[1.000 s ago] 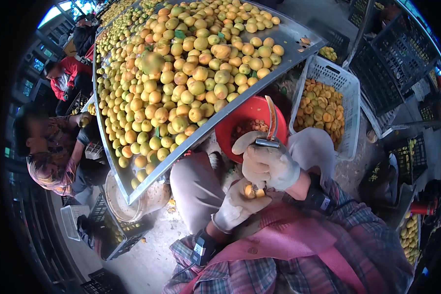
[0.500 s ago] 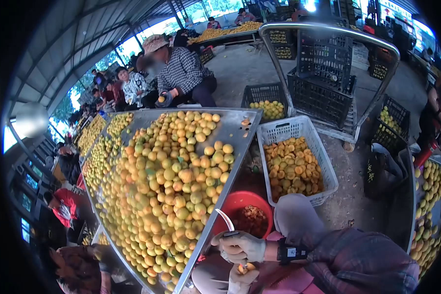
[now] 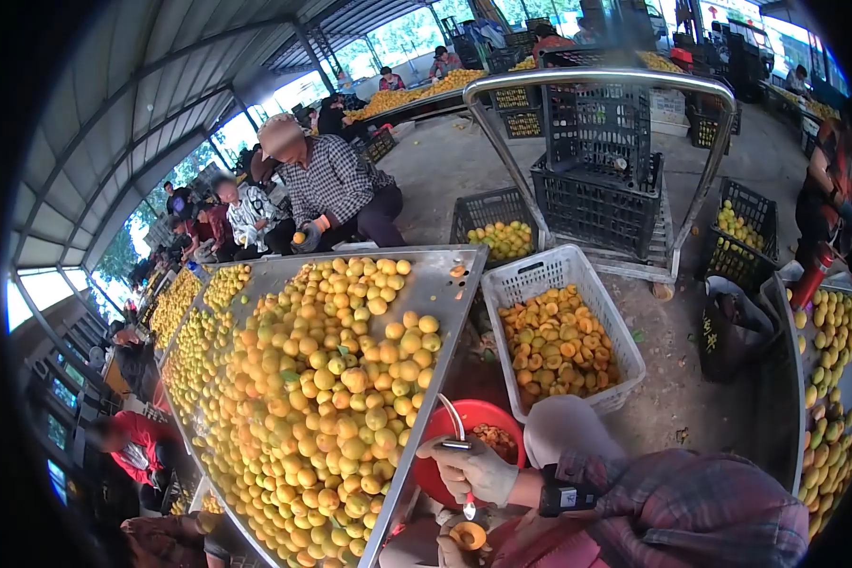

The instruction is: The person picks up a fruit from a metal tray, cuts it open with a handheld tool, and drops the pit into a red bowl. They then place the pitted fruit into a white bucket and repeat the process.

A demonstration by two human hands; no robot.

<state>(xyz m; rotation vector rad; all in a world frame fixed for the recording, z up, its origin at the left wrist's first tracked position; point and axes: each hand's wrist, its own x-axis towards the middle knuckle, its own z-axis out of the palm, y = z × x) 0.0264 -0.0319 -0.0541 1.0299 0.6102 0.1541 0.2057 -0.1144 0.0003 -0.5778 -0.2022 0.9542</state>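
Note:
My right hand [image 3: 478, 470], in a pale glove with a dark band at the wrist, is closed around a metal tool [image 3: 456, 444]. A thin curved end of it sticks up, and a small shiny tip shows below the fingers. Just under that tip, my left hand [image 3: 452, 554], also gloved and partly cut off by the frame's bottom edge, grips a cut orange fruit half [image 3: 468, 536] with its hollow side showing. Behind my right hand is a red bucket [image 3: 505, 425] with orange scraps inside. Whole yellow-orange fruits [image 3: 341, 379] are heaped on a metal table [image 3: 450, 275] beside me.
A white crate [image 3: 631, 355] of fruit halves stands beyond my knee. Farther back are a black crate [image 3: 459, 222] of fruit and a metal trolley [image 3: 715, 204] with stacked black crates. A person in a checked shirt [image 3: 336, 180] sits across the table. Another fruit table [image 3: 793, 379] is at right.
The view has tilted and shifted, so the surroundings sit lower in the frame. My right hand has turned the tool, whose small tip now shows above the fruit half, and the half's hollow side shows more.

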